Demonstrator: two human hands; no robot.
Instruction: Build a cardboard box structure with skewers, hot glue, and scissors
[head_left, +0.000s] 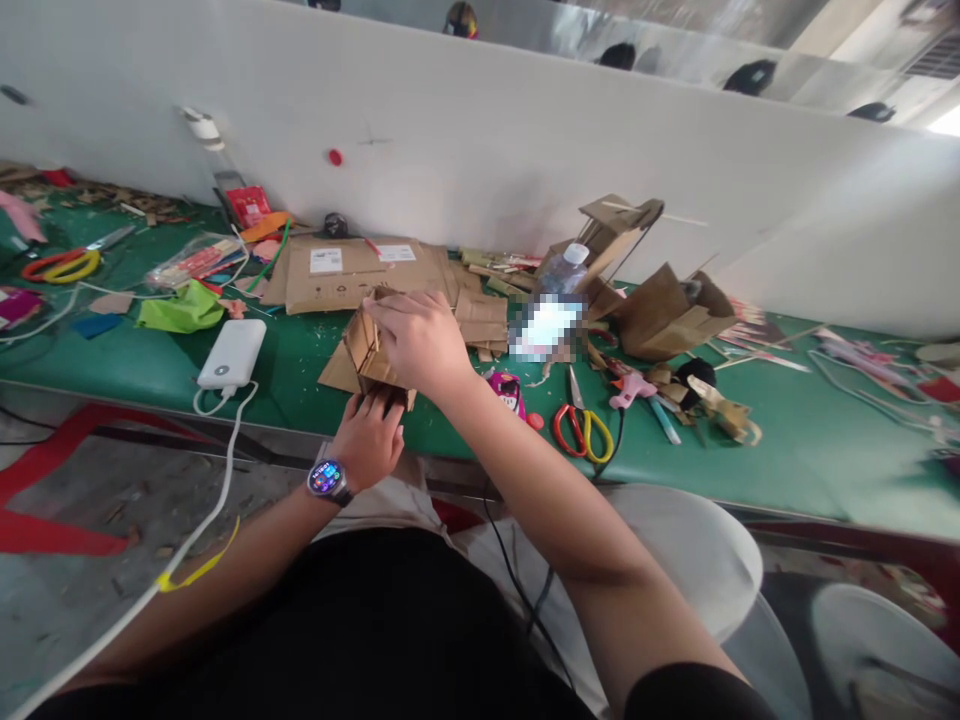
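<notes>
A small brown cardboard box structure (361,345) stands near the front edge of the green table, partly covered by my hands. My right hand (421,338) comes over its top from the right, fingers bent and closed on the upper part; some fingertips are hidden behind the cardboard. Low at the front, my left hand (369,440), with a smartwatch on the wrist, has its fingers against the bottom edge of the structure. The left fingertips go out of sight underneath. A flat cardboard piece (337,370) lies beside the structure on the left.
Flattened cardboard (345,275) lies behind. On the left are a white power bank (232,355) with a cable and green paper (184,308). Rightward are scissors (581,425), a pink glue gun (632,388), a bottle (562,272) and a cardboard bag-like piece (671,315). Stools stand below.
</notes>
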